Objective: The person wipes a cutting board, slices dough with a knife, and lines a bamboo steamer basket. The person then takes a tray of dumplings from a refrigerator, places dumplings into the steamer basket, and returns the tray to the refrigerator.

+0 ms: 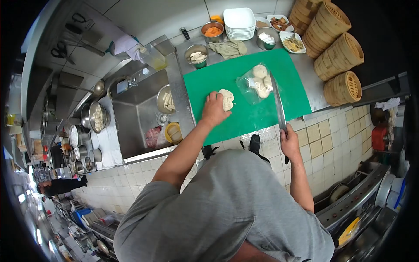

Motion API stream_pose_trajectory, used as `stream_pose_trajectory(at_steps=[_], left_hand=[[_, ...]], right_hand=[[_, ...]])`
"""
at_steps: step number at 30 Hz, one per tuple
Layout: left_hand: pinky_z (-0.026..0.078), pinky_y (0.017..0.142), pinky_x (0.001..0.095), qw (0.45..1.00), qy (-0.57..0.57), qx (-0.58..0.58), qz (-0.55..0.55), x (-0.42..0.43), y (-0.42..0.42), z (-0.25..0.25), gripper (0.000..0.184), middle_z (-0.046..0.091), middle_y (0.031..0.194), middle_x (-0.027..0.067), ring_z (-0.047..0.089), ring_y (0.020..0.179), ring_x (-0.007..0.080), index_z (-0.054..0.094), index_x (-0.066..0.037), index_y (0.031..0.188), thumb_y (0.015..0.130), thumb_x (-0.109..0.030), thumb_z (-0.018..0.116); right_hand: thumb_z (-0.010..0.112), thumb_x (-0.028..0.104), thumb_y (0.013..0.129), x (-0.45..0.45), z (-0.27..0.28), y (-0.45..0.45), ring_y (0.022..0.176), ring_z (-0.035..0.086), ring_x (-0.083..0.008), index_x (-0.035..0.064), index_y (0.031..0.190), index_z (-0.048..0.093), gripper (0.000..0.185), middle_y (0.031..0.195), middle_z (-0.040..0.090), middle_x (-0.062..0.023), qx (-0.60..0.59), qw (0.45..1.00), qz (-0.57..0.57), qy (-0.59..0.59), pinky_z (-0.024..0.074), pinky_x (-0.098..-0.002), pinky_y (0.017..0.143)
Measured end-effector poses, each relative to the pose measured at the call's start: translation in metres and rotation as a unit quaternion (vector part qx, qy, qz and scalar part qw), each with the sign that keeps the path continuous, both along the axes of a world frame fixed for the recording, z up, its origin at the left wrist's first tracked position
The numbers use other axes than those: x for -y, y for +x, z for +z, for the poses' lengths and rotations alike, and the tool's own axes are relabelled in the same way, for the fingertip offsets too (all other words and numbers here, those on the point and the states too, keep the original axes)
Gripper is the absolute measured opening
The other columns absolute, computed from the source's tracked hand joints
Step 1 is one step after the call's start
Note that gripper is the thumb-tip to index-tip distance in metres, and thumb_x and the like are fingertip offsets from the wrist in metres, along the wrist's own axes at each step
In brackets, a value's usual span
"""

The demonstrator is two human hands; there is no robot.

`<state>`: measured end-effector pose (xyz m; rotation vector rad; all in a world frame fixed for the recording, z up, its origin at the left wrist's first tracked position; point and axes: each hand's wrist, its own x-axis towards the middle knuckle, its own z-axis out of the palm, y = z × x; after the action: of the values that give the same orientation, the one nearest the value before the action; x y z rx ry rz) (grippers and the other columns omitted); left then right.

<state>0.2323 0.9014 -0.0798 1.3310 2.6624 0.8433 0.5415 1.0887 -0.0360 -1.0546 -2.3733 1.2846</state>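
Note:
A pale, lumpy flat piece of food [227, 100] lies on the green cutting board [257, 120]. My left hand [214, 110] rests at its left edge, fingers curled against it; its exact kind is unclear. In my right hand [289, 143] is the handle of a long kitchen knife [278, 100], off the front edge of the board. The blade reaches up over the board, its tip beside a clear plastic bag [247, 91]. Several roundish whitish pieces [263, 86] lie in or on that bag.
Behind the board are a steel bowl of pale slices [197, 57], a cloth [229, 47], stacked white plates [239, 24] and small dishes. Bamboo steamers [338, 52] stand at the right. A sink [140, 109] with a bowl and bagged food lies left of the board.

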Motion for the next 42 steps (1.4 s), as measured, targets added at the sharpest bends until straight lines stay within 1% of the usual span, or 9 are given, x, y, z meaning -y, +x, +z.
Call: stream_pose_trajectory(at_steps=[7, 10, 16, 18, 23, 28, 32, 34, 42], left_hand=[[0.048, 0.096, 0.0474, 0.995, -0.010, 0.096, 0.011, -0.001, -0.010, 0.002, 0.046, 0.056, 0.115, 0.0186, 0.054, 0.115, 0.0414, 0.052, -0.005, 0.097, 0.065, -0.007, 0.085], [0.048, 0.095, 0.0465, 0.997, 0.031, 0.011, -0.073, -0.012, -0.031, 0.008, 0.049, 0.056, 0.112, 0.0174, 0.055, 0.114, 0.0404, 0.051, -0.006, 0.097, 0.065, -0.007, 0.087], [0.047, 0.096, 0.0475, 0.985, -0.080, 0.103, -0.112, -0.028, -0.047, 0.017, 0.057, 0.058, 0.115, 0.0179, 0.056, 0.111, 0.0398, 0.052, -0.005, 0.099, 0.064, -0.016, 0.094], [0.047, 0.096, 0.0477, 0.990, -0.085, 0.071, -0.092, -0.032, -0.033, 0.015, 0.056, 0.058, 0.114, 0.0178, 0.056, 0.110, 0.0398, 0.052, -0.005, 0.100, 0.064, -0.017, 0.094], [0.047, 0.097, 0.0477, 0.996, -0.083, 0.028, -0.029, -0.039, -0.019, -0.002, 0.055, 0.060, 0.111, 0.0184, 0.057, 0.110, 0.0400, 0.053, -0.006, 0.103, 0.065, -0.019, 0.090], [0.046, 0.098, 0.0501, 0.977, -0.106, 0.122, -0.137, 0.022, -0.022, 0.015, 0.054, 0.060, 0.108, 0.0191, 0.058, 0.108, 0.0404, 0.053, -0.004, 0.107, 0.067, -0.012, 0.089], [0.049, 0.093, 0.0487, 0.998, 0.015, -0.004, -0.053, 0.057, 0.006, -0.001, 0.055, 0.060, 0.106, 0.0179, 0.060, 0.105, 0.0379, 0.053, -0.004, 0.108, 0.069, -0.010, 0.091], [0.052, 0.088, 0.0451, 0.990, 0.003, 0.120, 0.075, 0.058, 0.023, 0.000, 0.054, 0.060, 0.106, 0.0174, 0.061, 0.104, 0.0354, 0.053, -0.003, 0.109, 0.072, -0.010, 0.091], [0.052, 0.085, 0.0462, 0.987, 0.069, 0.107, 0.095, 0.050, 0.035, -0.017, 0.045, 0.059, 0.104, 0.0181, 0.061, 0.098, 0.0374, 0.056, -0.002, 0.104, 0.074, -0.008, 0.088]], right_hand=[[0.059, 0.006, 0.103, 0.014, -0.002, 0.020, 0.063, 0.052, -0.0174, 0.0004, 0.114, 0.061, 0.013, 0.071, 0.060, -0.0134, -0.017, 0.998, -0.044, -0.040, 0.0462, -0.0363, 0.060], [0.059, 0.006, 0.103, 0.019, -0.006, 0.026, 0.063, 0.054, -0.0188, 0.0006, 0.116, 0.060, 0.014, 0.071, 0.060, -0.0144, -0.052, 0.998, -0.037, -0.025, 0.0468, -0.0366, 0.061], [0.059, 0.006, 0.103, 0.019, 0.005, 0.036, 0.064, 0.060, -0.0260, 0.0006, 0.118, 0.060, 0.016, 0.075, 0.063, -0.0197, 0.002, 0.999, -0.023, -0.034, 0.0486, -0.0384, 0.062], [0.059, 0.010, 0.101, 0.020, 0.004, 0.038, 0.076, 0.069, -0.0448, 0.0042, 0.127, 0.059, 0.027, 0.081, 0.069, -0.0247, 0.028, 0.999, -0.011, -0.026, 0.0526, -0.0505, 0.066], [0.058, 0.015, 0.099, 0.035, 0.003, 0.021, 0.079, 0.068, -0.0484, 0.0064, 0.123, 0.059, 0.025, 0.082, 0.069, -0.0261, 0.090, 0.993, 0.067, 0.039, 0.0520, -0.0582, 0.070], [0.059, 0.018, 0.099, 0.053, -0.003, -0.019, 0.078, 0.067, -0.0496, 0.0061, 0.113, 0.059, 0.019, 0.079, 0.069, -0.0262, 0.095, 0.984, 0.149, 0.017, 0.0511, -0.0611, 0.071], [0.057, 0.017, 0.099, 0.071, -0.028, -0.054, 0.078, 0.068, -0.0500, 0.0047, 0.111, 0.058, 0.017, 0.080, 0.069, -0.0265, 0.100, 0.979, 0.171, 0.045, 0.0521, -0.0614, 0.071], [0.056, 0.018, 0.101, 0.077, -0.030, -0.071, 0.082, 0.068, -0.0502, 0.0044, 0.115, 0.058, 0.020, 0.084, 0.070, -0.0273, 0.117, 0.975, 0.185, 0.047, 0.0530, -0.0613, 0.073], [0.052, 0.022, 0.103, 0.095, -0.011, -0.116, 0.093, 0.070, -0.0492, 0.0022, 0.124, 0.057, 0.029, 0.095, 0.072, -0.0292, 0.197, 0.960, 0.198, 0.018, 0.0532, -0.0613, 0.083]])
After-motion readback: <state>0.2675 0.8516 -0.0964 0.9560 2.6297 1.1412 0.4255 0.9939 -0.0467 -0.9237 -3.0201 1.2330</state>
